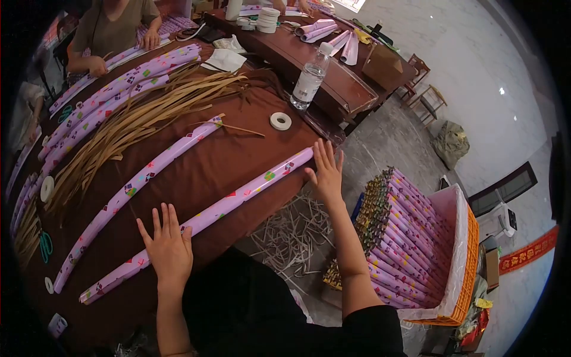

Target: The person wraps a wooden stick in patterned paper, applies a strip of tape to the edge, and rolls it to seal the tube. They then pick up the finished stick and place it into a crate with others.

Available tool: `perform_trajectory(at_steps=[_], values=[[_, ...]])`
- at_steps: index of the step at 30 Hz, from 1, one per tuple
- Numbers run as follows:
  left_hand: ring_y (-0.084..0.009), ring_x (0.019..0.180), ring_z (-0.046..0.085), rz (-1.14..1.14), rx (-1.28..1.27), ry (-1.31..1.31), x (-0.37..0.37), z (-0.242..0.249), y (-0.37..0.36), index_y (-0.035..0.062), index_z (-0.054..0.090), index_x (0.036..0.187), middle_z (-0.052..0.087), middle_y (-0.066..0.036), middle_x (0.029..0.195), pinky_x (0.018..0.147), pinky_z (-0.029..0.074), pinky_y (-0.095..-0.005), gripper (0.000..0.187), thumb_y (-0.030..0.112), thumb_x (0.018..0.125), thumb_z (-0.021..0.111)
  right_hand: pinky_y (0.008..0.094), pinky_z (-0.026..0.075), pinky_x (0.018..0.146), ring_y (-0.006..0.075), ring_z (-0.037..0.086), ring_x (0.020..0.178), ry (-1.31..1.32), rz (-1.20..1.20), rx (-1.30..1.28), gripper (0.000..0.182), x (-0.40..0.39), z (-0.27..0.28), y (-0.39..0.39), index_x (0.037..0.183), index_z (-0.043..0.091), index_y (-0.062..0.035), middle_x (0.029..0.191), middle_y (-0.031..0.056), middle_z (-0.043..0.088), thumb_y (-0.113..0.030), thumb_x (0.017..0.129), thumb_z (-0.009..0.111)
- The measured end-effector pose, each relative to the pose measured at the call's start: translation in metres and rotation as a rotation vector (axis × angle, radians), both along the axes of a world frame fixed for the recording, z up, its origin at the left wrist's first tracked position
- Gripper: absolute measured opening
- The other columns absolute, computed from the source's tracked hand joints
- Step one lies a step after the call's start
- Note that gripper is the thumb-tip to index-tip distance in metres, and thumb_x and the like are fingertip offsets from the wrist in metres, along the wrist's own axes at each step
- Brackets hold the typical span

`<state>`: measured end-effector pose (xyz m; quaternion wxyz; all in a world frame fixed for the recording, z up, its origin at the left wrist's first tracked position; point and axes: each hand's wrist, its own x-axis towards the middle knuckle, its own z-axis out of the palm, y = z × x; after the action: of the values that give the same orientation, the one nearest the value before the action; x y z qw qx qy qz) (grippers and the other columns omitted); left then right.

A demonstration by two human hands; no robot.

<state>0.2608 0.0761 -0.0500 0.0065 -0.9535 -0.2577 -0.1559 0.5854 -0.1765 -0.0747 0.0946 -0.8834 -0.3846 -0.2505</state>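
Observation:
A long pink patterned roll (238, 196) lies slanting across the brown-covered table (238, 122). My left hand (166, 241) rests flat on its lower left part with the fingers spread. At the roll's upper right end, my right hand (327, 169) touches it, fingers stretched and apart. Neither hand is wrapped round the roll. Beyond it lies a second pink roll (140, 178), with a thin brown strip (242, 129) by its upper end. A white tape ring (280, 121) sits near the right end of the table.
Brown strips (148, 110) and more pink rolls (113, 89) lie farther back. A water bottle (309, 77) stands at the table's right edge. An orange crate (467, 262) of rolls is on my right. A co-worker (116, 30) sits opposite. Teal scissors (46, 245) lie left.

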Motion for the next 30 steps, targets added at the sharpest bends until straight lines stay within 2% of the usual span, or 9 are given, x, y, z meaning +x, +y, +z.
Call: perform_trajectory(at_steps=[1,3,4,6,7,10,11,17,30], values=[[-0.0365,0.137,0.041,0.003,0.002,-0.004,0.000,0.000,0.000,-0.0036,0.043,0.143,0.048,-0.019,0.145,0.118,0.014,-0.0577,0.054,0.032,0.102,0.043,0.0536,0.007,0.120,0.0282,0.022,0.149,-0.004,0.003,0.002,0.072,-0.001,0.001,0.002,0.152,0.031,-0.0068,0.158,0.0094,0.031,-0.048,0.096,0.050],[-0.0362,0.137,0.041,0.004,-0.012,0.000,0.000,0.000,0.000,-0.0034,0.042,0.143,0.047,-0.019,0.146,0.119,0.013,-0.0576,0.054,0.032,0.102,0.043,0.0520,0.008,0.120,0.0302,0.021,0.149,0.156,0.056,0.357,0.068,-0.005,-0.001,0.013,0.152,0.030,-0.0044,0.158,0.0121,0.030,-0.036,0.097,0.056],[-0.0362,0.137,0.041,0.011,-0.010,-0.001,0.000,0.000,-0.001,-0.0034,0.042,0.143,0.047,-0.019,0.146,0.119,0.013,-0.0576,0.054,0.032,0.102,0.043,0.0508,0.009,0.120,0.0315,0.019,0.149,0.223,0.107,0.442,0.067,-0.015,-0.001,0.024,0.152,0.029,-0.0026,0.159,0.0144,0.028,-0.026,0.096,0.059],[-0.0359,0.137,0.041,0.009,-0.004,0.007,-0.001,-0.001,-0.001,-0.0034,0.042,0.143,0.047,-0.019,0.146,0.119,0.013,-0.0574,0.055,0.032,0.102,0.043,0.0497,0.008,0.120,0.0307,0.018,0.150,0.343,0.115,0.513,0.067,-0.041,0.003,0.045,0.152,0.027,-0.0026,0.159,0.0144,0.027,-0.025,0.097,0.058],[-0.0359,0.137,0.041,0.008,0.000,0.010,-0.001,0.000,-0.002,-0.0034,0.042,0.143,0.047,-0.019,0.146,0.119,0.013,-0.0574,0.055,0.032,0.102,0.043,0.0513,0.006,0.119,0.0317,0.013,0.151,0.430,0.118,0.556,0.072,-0.048,0.001,0.052,0.153,0.024,-0.0035,0.161,0.0159,0.020,-0.028,0.096,0.061],[-0.0357,0.138,0.041,0.007,0.009,0.009,-0.002,-0.001,-0.004,-0.0037,0.042,0.143,0.046,-0.018,0.147,0.118,0.014,-0.0576,0.055,0.032,0.102,0.044,0.0533,0.004,0.119,0.0329,0.009,0.151,0.474,0.068,0.660,0.081,-0.057,-0.008,0.066,0.155,0.021,-0.0050,0.163,0.0177,0.012,-0.033,0.092,0.065],[-0.0357,0.137,0.041,0.006,0.021,0.006,-0.002,-0.001,-0.004,-0.0039,0.043,0.143,0.046,-0.018,0.147,0.118,0.014,-0.0579,0.055,0.032,0.101,0.045,0.0555,0.003,0.118,0.0345,0.005,0.151,0.526,0.073,0.635,0.089,-0.058,-0.010,0.066,0.155,0.019,-0.0063,0.163,0.0188,0.006,-0.038,0.088,0.069],[-0.0358,0.137,0.042,-0.002,0.030,-0.013,-0.002,-0.001,-0.006,-0.0041,0.043,0.142,0.047,-0.018,0.146,0.118,0.014,-0.0588,0.054,0.029,0.100,0.048,0.0561,-0.001,0.117,0.0349,-0.003,0.152,0.519,0.072,0.541,0.094,-0.062,-0.015,0.065,0.156,0.017,-0.0064,0.163,0.0196,0.003,-0.041,0.086,0.071],[-0.0358,0.137,0.042,-0.005,0.010,-0.007,-0.003,-0.001,-0.005,-0.0034,0.041,0.143,0.046,-0.019,0.146,0.118,0.014,-0.0576,0.055,0.031,0.101,0.044,0.0497,-0.004,0.119,0.0305,-0.009,0.152,0.649,0.217,0.514,0.095,-0.061,-0.002,0.045,0.156,0.015,-0.0076,0.164,0.0166,0.001,-0.034,0.086,0.073]])
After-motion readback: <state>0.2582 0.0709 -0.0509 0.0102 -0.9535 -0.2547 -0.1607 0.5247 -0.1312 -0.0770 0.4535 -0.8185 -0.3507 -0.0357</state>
